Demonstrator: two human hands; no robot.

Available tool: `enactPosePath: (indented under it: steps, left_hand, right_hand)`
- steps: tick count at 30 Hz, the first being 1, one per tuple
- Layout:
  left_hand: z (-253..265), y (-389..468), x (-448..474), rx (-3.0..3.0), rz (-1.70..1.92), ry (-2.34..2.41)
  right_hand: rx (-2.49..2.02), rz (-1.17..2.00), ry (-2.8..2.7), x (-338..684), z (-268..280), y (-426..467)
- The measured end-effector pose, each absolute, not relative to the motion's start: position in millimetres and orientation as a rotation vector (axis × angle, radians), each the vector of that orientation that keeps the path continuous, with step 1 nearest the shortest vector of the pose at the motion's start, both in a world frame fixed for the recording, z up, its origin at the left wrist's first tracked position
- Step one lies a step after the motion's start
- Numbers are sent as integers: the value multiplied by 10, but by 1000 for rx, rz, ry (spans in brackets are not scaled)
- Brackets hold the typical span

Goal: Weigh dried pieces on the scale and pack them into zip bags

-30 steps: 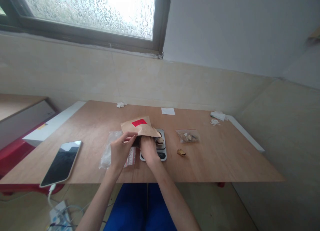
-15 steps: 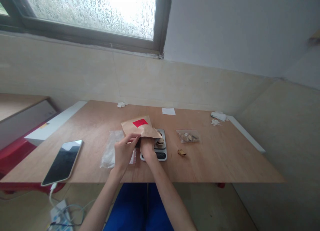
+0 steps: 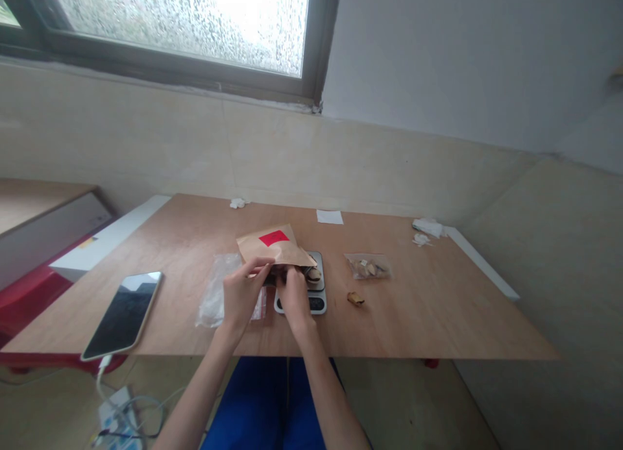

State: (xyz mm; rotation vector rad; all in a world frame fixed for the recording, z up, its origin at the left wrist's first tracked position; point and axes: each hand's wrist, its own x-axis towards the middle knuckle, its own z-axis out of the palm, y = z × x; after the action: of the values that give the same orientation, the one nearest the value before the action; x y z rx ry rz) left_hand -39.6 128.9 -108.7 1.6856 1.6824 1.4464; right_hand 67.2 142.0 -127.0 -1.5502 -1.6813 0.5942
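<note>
A brown paper bag (image 3: 253, 247) with a red label lies with its opening toward me, partly over a digital kitchen scale (image 3: 318, 304). My left hand (image 3: 242, 294) pinches the bag's near edge between thumb and fingers. At the opening is my right hand (image 3: 294, 294), its fingers curled inward at the bag's mouth; what they grip is hidden. Dried brownish slices (image 3: 314, 276) rest on the scale's plate, just right of the bag. Under my left hand lies a clear plastic bag (image 3: 211, 300).
Right of the scale are a clear bag of dried pieces (image 3: 368, 267) and a loose dried piece (image 3: 355, 299). A phone (image 3: 121, 317) on a cable lies at left. White paper (image 3: 329, 217) and crumpled tissues (image 3: 428, 227) sit along the back.
My right hand has drawn back from inside the paper bag to its mouth, so its knuckles now show. My left hand keeps its hold on the edge.
</note>
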Motion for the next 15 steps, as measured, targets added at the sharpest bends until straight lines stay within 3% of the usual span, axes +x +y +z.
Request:
enactPosePath:
  steps: [15]
  left_hand:
    - [-1006,1394,-434,1751,1417,1785]
  right_hand:
    - [-1183,630,-1175,906,-1289,1088]
